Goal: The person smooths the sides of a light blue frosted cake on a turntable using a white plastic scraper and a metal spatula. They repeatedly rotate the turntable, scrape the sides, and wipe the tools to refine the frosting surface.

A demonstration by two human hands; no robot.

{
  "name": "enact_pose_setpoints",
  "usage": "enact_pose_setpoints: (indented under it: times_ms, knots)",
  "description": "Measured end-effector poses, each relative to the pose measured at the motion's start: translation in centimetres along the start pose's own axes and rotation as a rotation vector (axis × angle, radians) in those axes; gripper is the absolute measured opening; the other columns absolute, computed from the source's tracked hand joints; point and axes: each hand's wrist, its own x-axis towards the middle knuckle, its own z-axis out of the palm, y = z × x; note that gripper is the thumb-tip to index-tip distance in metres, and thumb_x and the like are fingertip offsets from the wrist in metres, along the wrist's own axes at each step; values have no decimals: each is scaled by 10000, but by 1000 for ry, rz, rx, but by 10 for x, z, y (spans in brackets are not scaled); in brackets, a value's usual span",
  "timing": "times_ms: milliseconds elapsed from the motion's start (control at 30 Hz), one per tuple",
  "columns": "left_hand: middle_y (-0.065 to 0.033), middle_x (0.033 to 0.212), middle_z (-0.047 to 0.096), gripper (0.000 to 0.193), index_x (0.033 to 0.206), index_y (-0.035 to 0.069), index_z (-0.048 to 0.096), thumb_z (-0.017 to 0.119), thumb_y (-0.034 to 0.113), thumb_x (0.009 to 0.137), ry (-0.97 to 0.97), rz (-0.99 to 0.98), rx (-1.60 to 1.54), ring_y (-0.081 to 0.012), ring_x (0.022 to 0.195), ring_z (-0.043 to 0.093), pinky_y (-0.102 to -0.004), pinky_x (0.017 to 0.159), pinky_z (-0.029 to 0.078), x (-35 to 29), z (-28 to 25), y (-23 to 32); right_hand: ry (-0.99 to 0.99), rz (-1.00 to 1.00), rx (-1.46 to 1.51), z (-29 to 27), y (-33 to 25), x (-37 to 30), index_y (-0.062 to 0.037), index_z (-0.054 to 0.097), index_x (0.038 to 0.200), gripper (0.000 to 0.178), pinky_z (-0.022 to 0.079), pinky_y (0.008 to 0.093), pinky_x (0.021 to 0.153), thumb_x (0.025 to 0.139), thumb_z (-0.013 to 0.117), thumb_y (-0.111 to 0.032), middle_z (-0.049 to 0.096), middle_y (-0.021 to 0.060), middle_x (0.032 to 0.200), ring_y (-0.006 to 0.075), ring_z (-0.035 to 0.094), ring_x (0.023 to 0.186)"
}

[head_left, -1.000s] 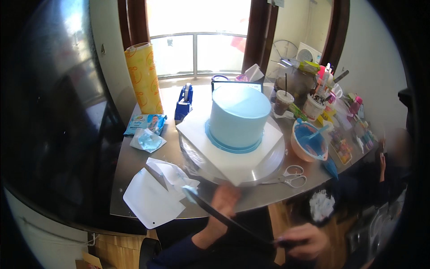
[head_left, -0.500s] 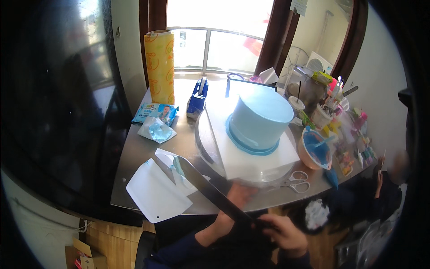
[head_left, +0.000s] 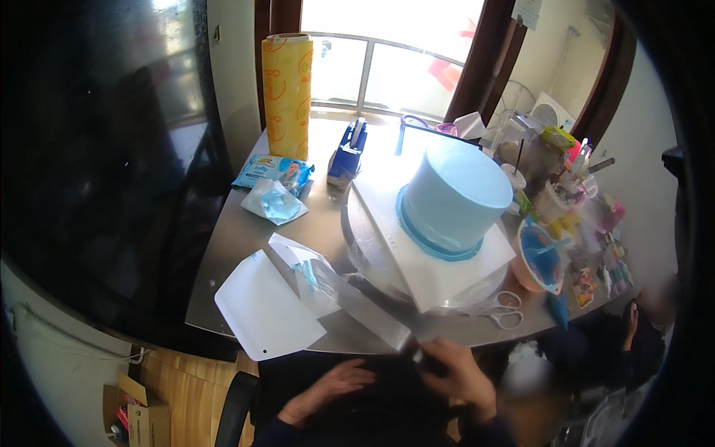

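A smooth light-blue round cake (head_left: 458, 197) stands on a white square board (head_left: 417, 272), on a round turntable (head_left: 356, 242). My right hand (head_left: 460, 376), at the table's front edge, is closed round the handle of a long icing spatula (head_left: 372, 316). Its blade, smeared by motion, reaches left over folded white paper (head_left: 287, 249) with blue cream near its tip. Next to that lies a white plastic scraper (head_left: 264, 313). Below the table edge, my left hand (head_left: 342, 380) is empty, its fingers stretched out.
White-handled scissors (head_left: 508, 311) and a bowl of blue cream (head_left: 540, 257) are right of the turntable. Behind it stand a tape dispenser (head_left: 348, 153) and a yellow film roll (head_left: 288, 97), with a wipes pack (head_left: 272, 175) nearby. Another person's hand (head_left: 631, 320) shows far right.
My left hand has come away from the turntable's front, down and left. The board and cake look slightly turned. The spatula's blade face has tilted and blurred; the whole view has shifted.
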Motion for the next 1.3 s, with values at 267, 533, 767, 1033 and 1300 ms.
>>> enact_pose_setpoints:
  times_ms: [267,533,767,1033,1300]
  knots:
    - [-160,783,609,514,852,5,559,340,468,885,601,176,120,-242,799,609,-326,767,463,-73,-30,44,-62,17,-193,23,55,42,-39,535,1068,398,448,377,713,688,639,-97,566,184,932,351,549,837]
    - [-52,483,505,436,615,19,509,479,376,863,1264,190,373,-129,423,532,-226,430,456,-68,-35,49,-56,210,-333,28,63,52,-69,547,1095,402,450,377,755,711,640,-143,573,187,979,354,547,892]
    - [-40,630,535,262,769,3,534,491,240,872,1328,507,257,-97,503,521,-222,502,460,-69,-43,46,122,-183,-414,36,17,44,-13,537,1021,401,430,412,739,649,663,-94,514,198,997,362,507,889]
    - [-113,791,600,254,815,-24,568,455,196,870,1530,1046,1533,-209,690,562,-281,646,433,-127,57,108,112,-598,-4,33,-50,48,43,479,1073,528,416,413,804,599,686,-61,472,208,1092,350,477,1010]
    - [-65,685,626,272,758,60,599,487,291,849,138,556,1816,-225,631,615,-318,611,451,-67,159,170,-220,-460,171,12,-64,1,13,472,1098,391,469,325,684,728,580,-50,573,172,950,296,586,786]
